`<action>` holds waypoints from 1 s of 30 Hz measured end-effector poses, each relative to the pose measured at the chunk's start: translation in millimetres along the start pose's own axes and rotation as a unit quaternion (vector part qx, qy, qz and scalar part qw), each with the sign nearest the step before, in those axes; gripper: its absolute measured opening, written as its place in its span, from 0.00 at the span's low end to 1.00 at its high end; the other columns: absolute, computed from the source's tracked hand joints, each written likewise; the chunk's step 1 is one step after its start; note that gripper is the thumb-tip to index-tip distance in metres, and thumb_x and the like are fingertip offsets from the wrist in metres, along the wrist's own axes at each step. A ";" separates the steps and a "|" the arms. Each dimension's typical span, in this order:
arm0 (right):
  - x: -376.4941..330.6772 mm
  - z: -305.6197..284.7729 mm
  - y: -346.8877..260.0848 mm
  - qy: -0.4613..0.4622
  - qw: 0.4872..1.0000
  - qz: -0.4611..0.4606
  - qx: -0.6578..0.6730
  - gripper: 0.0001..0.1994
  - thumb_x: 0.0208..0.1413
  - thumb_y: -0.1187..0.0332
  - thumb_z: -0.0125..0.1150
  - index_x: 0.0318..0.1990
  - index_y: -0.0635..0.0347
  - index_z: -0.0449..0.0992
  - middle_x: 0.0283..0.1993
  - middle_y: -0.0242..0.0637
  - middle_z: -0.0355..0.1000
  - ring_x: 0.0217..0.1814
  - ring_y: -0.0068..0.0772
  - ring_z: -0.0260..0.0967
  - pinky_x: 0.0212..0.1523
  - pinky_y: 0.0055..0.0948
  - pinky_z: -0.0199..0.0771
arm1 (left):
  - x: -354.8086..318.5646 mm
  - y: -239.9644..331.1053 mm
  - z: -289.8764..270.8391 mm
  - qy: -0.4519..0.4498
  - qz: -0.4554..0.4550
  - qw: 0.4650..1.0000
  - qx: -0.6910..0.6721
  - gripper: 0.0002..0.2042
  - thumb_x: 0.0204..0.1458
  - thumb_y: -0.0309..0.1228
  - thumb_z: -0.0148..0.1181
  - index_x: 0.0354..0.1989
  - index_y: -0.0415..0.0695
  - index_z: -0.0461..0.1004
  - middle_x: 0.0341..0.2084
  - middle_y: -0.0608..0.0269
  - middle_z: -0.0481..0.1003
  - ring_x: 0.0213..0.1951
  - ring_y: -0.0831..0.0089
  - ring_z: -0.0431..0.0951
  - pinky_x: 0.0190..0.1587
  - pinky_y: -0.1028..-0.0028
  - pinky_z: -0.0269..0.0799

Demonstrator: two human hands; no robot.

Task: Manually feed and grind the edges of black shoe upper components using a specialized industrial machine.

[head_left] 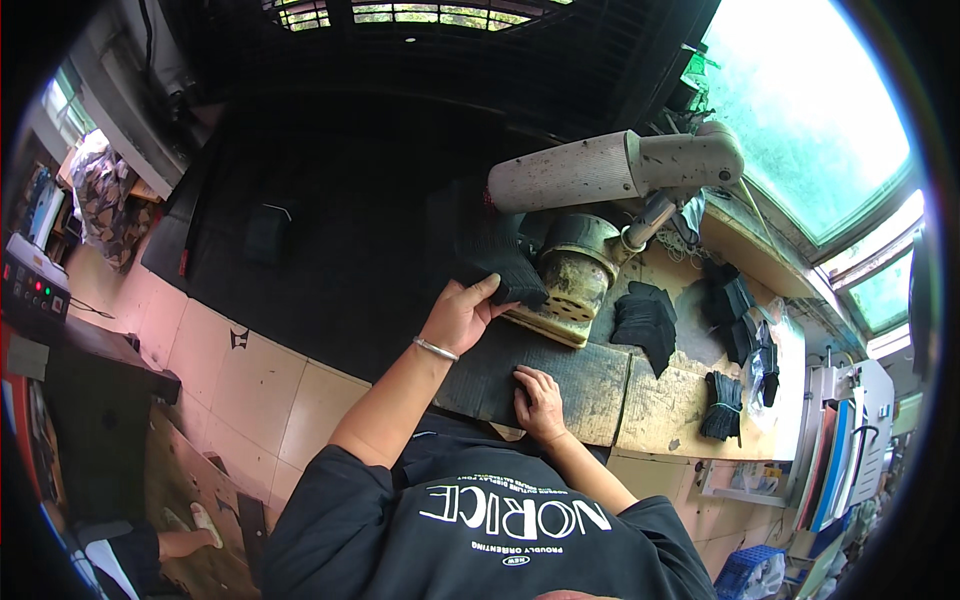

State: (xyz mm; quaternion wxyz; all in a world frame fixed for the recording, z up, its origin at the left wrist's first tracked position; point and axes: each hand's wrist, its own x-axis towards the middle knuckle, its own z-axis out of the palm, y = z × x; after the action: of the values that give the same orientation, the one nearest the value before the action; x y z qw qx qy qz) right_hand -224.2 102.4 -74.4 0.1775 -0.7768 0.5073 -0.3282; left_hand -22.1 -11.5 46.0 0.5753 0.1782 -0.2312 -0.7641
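My left hand [464,312], with a silver bracelet at the wrist, pinches the near corner of a stack of thin black pieces [508,270] between thumb and fingers. The stack's far part blurs into the dark table. Right beside it stands a worn, yellowed metal cylinder [578,275] on a flat base, under a thick grey cylindrical arm [570,172]. My right hand [541,405] rests on the dark work surface [480,385] near its front edge, fingers slightly bent and apart from the stack. Nothing shows clearly in it.
To the right lie a fanned pile of black pieces [645,322], more black pieces [730,315] and a tied black bundle [723,408]. A small dark piece [266,232] sits on the left of the black table. A control box [35,278] stands far left; a blue crate [750,572] is lower right.
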 end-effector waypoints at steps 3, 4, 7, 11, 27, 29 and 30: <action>-0.9 0.3 0.0 0.000 1.000 0.001 -0.001 0.17 0.47 0.76 0.58 0.48 0.59 0.73 0.53 0.40 0.71 0.55 0.46 0.67 0.55 0.41 0.66 | 13.9 7.5 2.1 -0.008 0.009 1.000 0.008 0.10 0.58 0.24 0.52 0.48 0.40 0.72 0.44 0.57 0.77 0.48 0.65 0.77 0.52 0.59 0.75; -0.9 0.6 0.0 0.000 1.000 0.004 -0.001 0.17 0.47 0.76 0.58 0.48 0.59 0.73 0.53 0.40 0.71 0.55 0.46 0.67 0.55 0.41 0.66 | 18.7 10.3 4.1 -0.008 0.012 1.000 0.012 0.10 0.58 0.24 0.52 0.48 0.40 0.72 0.44 0.57 0.77 0.48 0.65 0.77 0.52 0.59 0.75; -0.3 0.5 0.7 0.001 1.000 0.000 0.000 0.17 0.47 0.76 0.58 0.48 0.59 0.73 0.53 0.40 0.71 0.55 0.46 0.67 0.55 0.41 0.66 | 34.5 16.7 11.0 0.003 0.029 0.999 0.023 0.09 0.58 0.24 0.52 0.47 0.39 0.72 0.44 0.57 0.76 0.48 0.65 0.77 0.52 0.59 0.75; 0.5 0.8 0.1 0.001 1.000 0.001 0.000 0.17 0.47 0.76 0.58 0.48 0.59 0.73 0.53 0.40 0.71 0.55 0.46 0.67 0.55 0.41 0.66 | 49.2 22.2 6.5 -0.005 0.026 0.999 0.031 0.11 0.58 0.23 0.52 0.50 0.40 0.70 0.46 0.57 0.75 0.48 0.65 0.77 0.52 0.59 0.75; 0.3 0.5 1.6 0.001 1.000 -0.002 0.001 0.18 0.46 0.76 0.59 0.48 0.60 0.73 0.53 0.41 0.71 0.55 0.46 0.67 0.55 0.40 0.66 | 15.6 11.1 9.0 0.000 0.022 0.999 0.031 0.13 0.58 0.23 0.52 0.51 0.41 0.68 0.47 0.57 0.74 0.50 0.65 0.76 0.51 0.60 0.75; 0.3 1.0 1.8 0.001 1.000 -0.004 0.002 0.18 0.46 0.76 0.59 0.48 0.60 0.73 0.53 0.41 0.71 0.55 0.47 0.67 0.55 0.40 0.66 | 9.7 9.2 7.1 0.006 0.021 0.999 0.026 0.12 0.58 0.23 0.52 0.51 0.40 0.69 0.47 0.57 0.75 0.50 0.65 0.76 0.51 0.61 0.76; 0.2 1.3 1.9 0.001 1.000 -0.004 0.000 0.18 0.46 0.76 0.59 0.48 0.60 0.73 0.53 0.41 0.71 0.55 0.47 0.67 0.55 0.40 0.66 | 6.5 8.1 6.1 0.006 0.022 0.999 0.026 0.12 0.58 0.23 0.52 0.51 0.40 0.69 0.47 0.57 0.75 0.50 0.65 0.76 0.51 0.61 0.76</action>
State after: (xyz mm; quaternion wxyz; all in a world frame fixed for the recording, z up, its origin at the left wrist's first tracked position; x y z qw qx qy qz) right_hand -224.5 101.4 -76.5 0.1759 -0.7785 0.5041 -0.3299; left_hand -20.8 -18.7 55.5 0.5884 0.1926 -0.2510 -0.7441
